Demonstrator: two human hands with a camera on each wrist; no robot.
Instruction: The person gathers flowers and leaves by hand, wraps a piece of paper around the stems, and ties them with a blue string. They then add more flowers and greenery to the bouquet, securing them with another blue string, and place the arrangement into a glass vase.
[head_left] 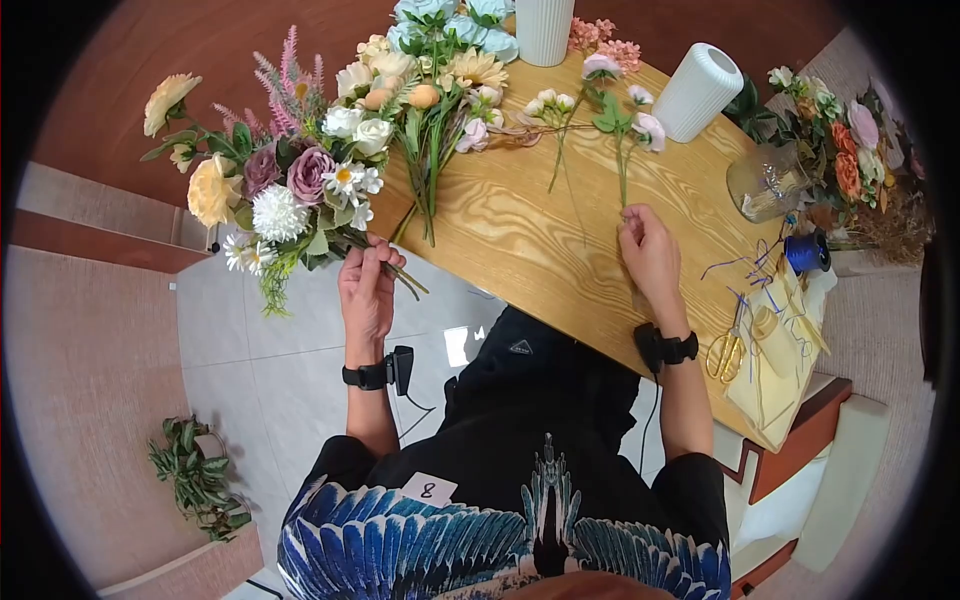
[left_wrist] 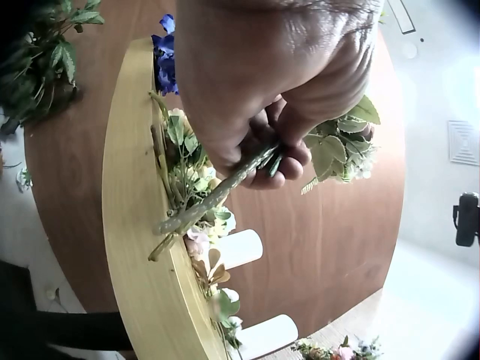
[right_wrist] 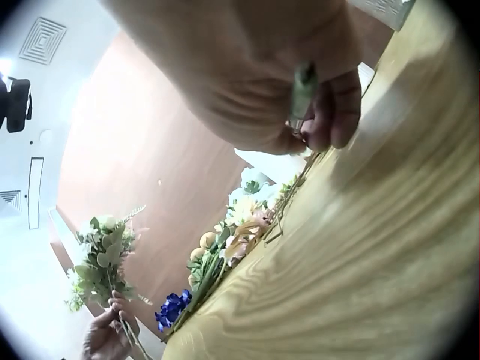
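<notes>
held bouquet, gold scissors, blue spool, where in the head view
Held bouquet (head_left: 281, 211): head view, on its white pompom bloom.
Gold scissors (head_left: 727, 353): head view, on the handles.
Blue spool (head_left: 802, 253): head view, on its blue winding.

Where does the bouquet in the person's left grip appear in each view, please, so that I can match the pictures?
Head: the bouquet fills the upper left, its blossoms above and left of the left grip.
Left wrist: right of centre, partly hidden behind that grip; its stems slant to the lower left.
Right wrist: small, at the lower left.
Shared landmark: the wooden table, visible in all three.
</notes>
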